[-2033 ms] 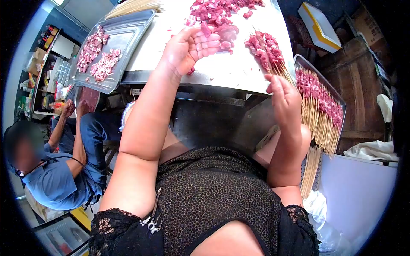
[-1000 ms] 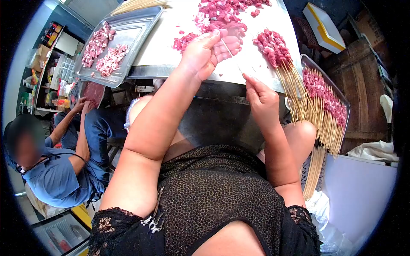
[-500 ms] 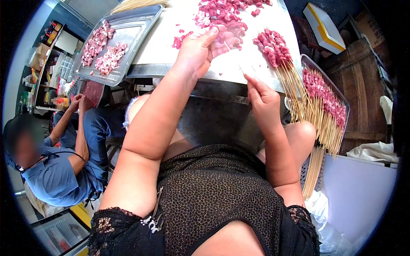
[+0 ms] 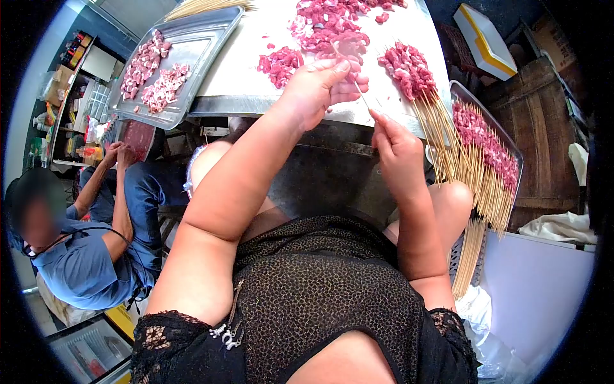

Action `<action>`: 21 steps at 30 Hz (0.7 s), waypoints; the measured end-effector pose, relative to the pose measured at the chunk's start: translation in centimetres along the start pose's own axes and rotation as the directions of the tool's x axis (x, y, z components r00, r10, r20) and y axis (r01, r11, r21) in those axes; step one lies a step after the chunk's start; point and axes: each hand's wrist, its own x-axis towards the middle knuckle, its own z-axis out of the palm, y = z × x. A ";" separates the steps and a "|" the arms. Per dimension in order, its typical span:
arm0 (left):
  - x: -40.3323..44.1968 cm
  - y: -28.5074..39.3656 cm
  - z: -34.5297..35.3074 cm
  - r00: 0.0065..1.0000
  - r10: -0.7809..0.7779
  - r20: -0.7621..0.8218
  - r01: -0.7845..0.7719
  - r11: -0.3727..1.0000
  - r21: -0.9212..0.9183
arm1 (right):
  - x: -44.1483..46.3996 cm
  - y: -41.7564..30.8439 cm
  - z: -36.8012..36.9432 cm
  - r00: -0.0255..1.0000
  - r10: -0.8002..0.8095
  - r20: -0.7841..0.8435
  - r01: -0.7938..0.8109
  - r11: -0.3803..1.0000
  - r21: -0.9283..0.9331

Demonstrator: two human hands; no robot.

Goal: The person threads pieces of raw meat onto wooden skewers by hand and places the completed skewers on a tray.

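Note:
Over the front edge of the white table [image 4: 236, 70], my right hand [image 4: 398, 153] is closed on the lower end of a thin skewer [image 4: 362, 93]. The skewer slants up and left to my left hand [image 4: 323, 89], whose thumb and fingers are bent round its upper part; whether a meat piece is between them is hard to make out. Behind my left hand lies a heap of red meat pieces [image 4: 326, 29], with a smaller pile [image 4: 280, 66] to its left. Right of the heap, loaded meat skewers [image 4: 409, 70] lie with their sticks over the table edge.
A metal tray [image 4: 204, 51] with two meat piles stands at the left. Another tray [image 4: 515, 168] at the right holds many loaded skewers. Bare sticks [image 4: 469, 259] lie below it. A white-yellow box [image 4: 486, 45] is back right. A person [image 4: 77, 256] sits at the left, hands together.
My left hand has come down and right from the meat heap, nearer my right hand, and its fingers have bent round the skewer. My right hand has moved slightly, still holding the skewer.

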 end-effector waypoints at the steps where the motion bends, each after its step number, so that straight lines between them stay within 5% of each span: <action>1: 0.0 -0.1 -0.1 1.000 -0.012 -0.005 0.012 1.000 -0.010 | 0.2 -0.8 -1.1 0.967 -0.256 0.014 0.247 0.917 -0.313; 2: -0.1 0.1 0.0 1.000 -0.012 -0.005 0.012 1.000 -0.010 | 0.3 -2.1 -2.0 0.872 -0.477 0.106 0.444 0.682 -0.581; 3: -0.2 0.3 0.1 1.000 -0.019 -0.020 0.019 1.000 0.006 | -0.2 -4.0 -2.8 0.861 -0.504 0.069 0.472 0.741 -0.477; 5: -0.3 0.1 0.2 0.999 -0.031 -0.034 0.032 0.999 0.016 | -3.2 -9.2 -5.2 0.869 -0.483 0.112 0.496 0.847 -0.193; 7: -0.4 -0.2 0.2 0.994 -0.104 0.041 0.102 0.994 0.033 | -4.5 -12.0 -6.8 0.709 -0.588 0.389 0.430 0.798 0.423; 9: -1.1 -0.3 1.1 0.986 -0.148 0.081 0.142 0.987 0.080 | -4.6 -13.4 -6.3 0.442 -0.835 0.328 0.211 0.452 0.867; 10: -1.5 -0.4 1.5 0.974 -0.195 0.113 0.180 0.975 0.129 | -5.2 -14.1 -5.3 0.421 -0.869 0.259 0.210 0.371 0.905; 13: -2.2 -0.4 2.3 0.954 -0.243 0.174 0.211 0.960 0.186 | -7.4 -15.2 -4.0 0.433 -0.901 0.008 0.303 0.154 0.940; 16: -3.4 0.5 3.2 0.950 -0.262 0.172 0.214 0.943 0.254 | -8.7 -15.6 -4.5 0.448 -0.890 -0.088 0.372 0.096 0.923; 19: -4.6 1.3 4.0 0.956 -0.253 0.151 0.207 0.941 0.267 | -8.2 -14.9 -6.5 0.559 -0.828 -0.037 0.529 0.322 0.785; 21: -5.5 1.6 4.3 0.977 -0.179 0.119 0.153 0.968 0.198 | -7.5 -13.8 -7.0 0.729 -0.683 -0.050 0.634 0.647 0.424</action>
